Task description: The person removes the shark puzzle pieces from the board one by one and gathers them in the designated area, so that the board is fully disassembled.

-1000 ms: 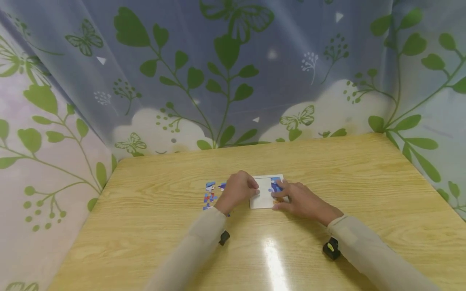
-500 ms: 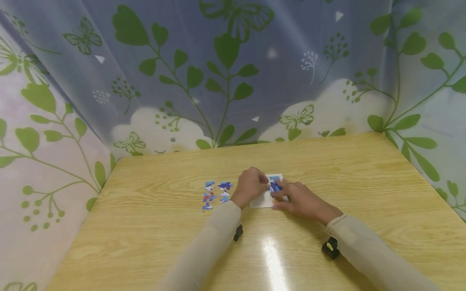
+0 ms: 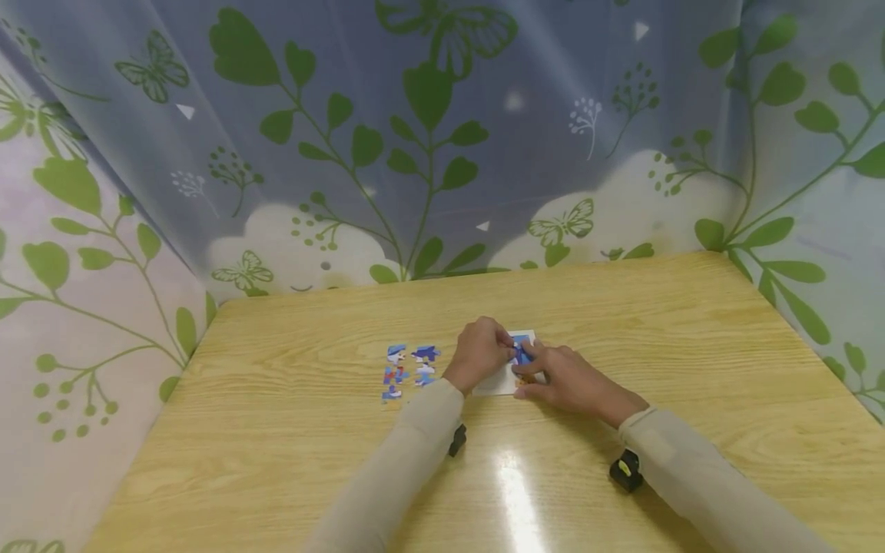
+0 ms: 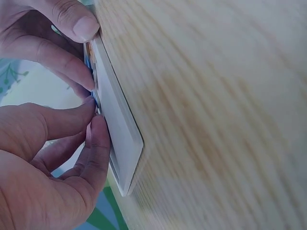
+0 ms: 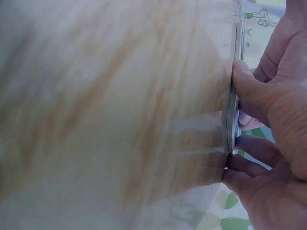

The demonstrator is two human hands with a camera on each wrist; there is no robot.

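A white puzzle tray (image 3: 496, 385) lies flat on the table, with blue pieces (image 3: 522, 338) filling its right side. Thumb and fingertips of my left hand (image 3: 477, 357) pinch a puzzle piece, mostly hidden by them, down at the tray's surface beside the fitted pieces. My right hand (image 3: 570, 378) grips the right end of the tray, thumb at the near edge and index finger on the pieces. From the left wrist view, the tray's pale side (image 4: 117, 127) shows, both hands' fingertips meeting close over it. In the right wrist view, the right thumb (image 5: 252, 88) presses the tray's edge.
Left of the tray, several loose puzzle pieces (image 3: 425, 353) lie in two columns on the wooden table (image 3: 290, 430). A patterned curtain (image 3: 332, 153) hangs along the table's back and both sides.
My left hand has moved right, from the tray's left part to the fitted pieces, uncovering loose pieces behind it. The right hand has stayed in place on the tray.
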